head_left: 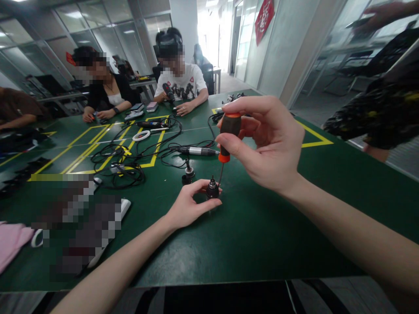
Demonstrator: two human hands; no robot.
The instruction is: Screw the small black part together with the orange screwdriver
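My right hand [266, 139] grips a screwdriver [228, 131] with a black and orange handle, held upright, its thin shaft pointing down. The tip meets a small black motor-like part [212, 189] standing on the green table [248, 235]. My left hand [189, 205] pinches that part between thumb and fingers and steadies it. A second, similar black part [187, 174] stands just behind and left of it, untouched.
A tangle of black cables [121, 161] and a silver pen-shaped tool [196, 151] lie beyond my hands. Two people sit at the far side of the table; another person's dark sleeve [376, 109] is at the right. Pink cloth [11, 242] lies at the left edge.
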